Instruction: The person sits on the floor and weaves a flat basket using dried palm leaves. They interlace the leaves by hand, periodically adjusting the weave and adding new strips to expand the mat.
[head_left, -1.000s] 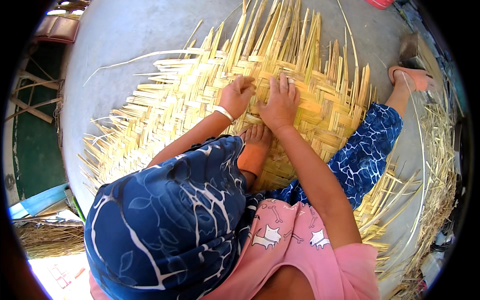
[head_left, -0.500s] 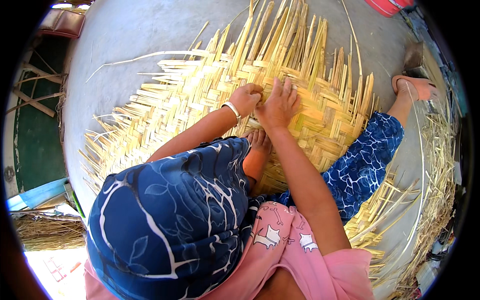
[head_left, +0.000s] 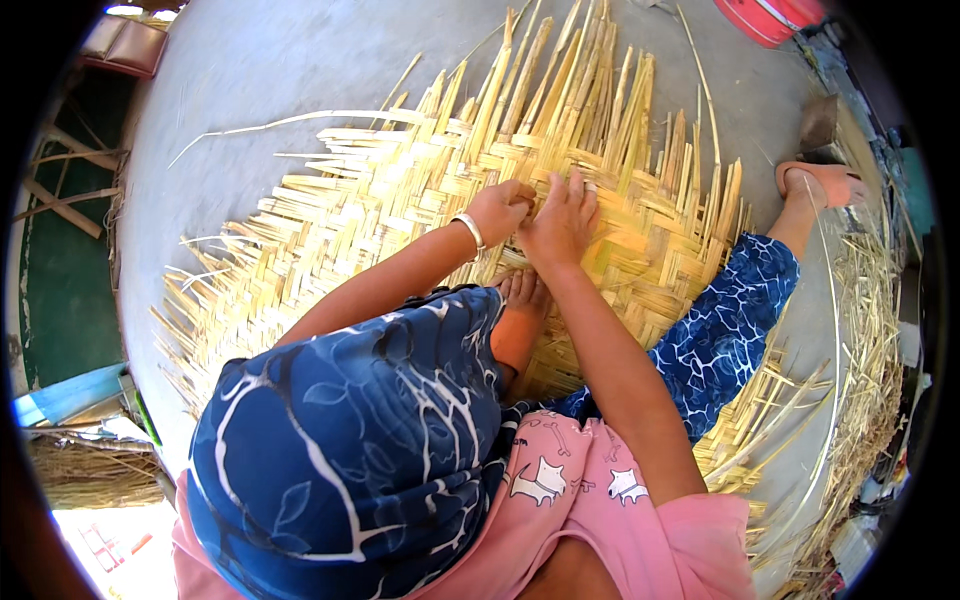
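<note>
Yellow woven mat (head_left: pixel 640 240); blue trousers (head_left: pixel 345 450) veined white; pink top (head_left: pixel 590 505) with white dogs (head_left: pixel 540 484); shadowed panel (head_left: pixel 65 300), probably green.

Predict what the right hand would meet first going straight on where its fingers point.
The right hand would likely meet more of the woven mat, which it seems to touch, then the loose strip ends at its far edge; depth is unclear.

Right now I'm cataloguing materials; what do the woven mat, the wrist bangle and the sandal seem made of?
Woven mat: seemingly split reed or cane, glossy, given its flat yellow strips and uneven ends. Bangle: probably polished metal, being pale, smooth and shiny, though plastic is possible. Sandal: likely matt rubber or foam, judging by its evenly coloured strap.
</note>
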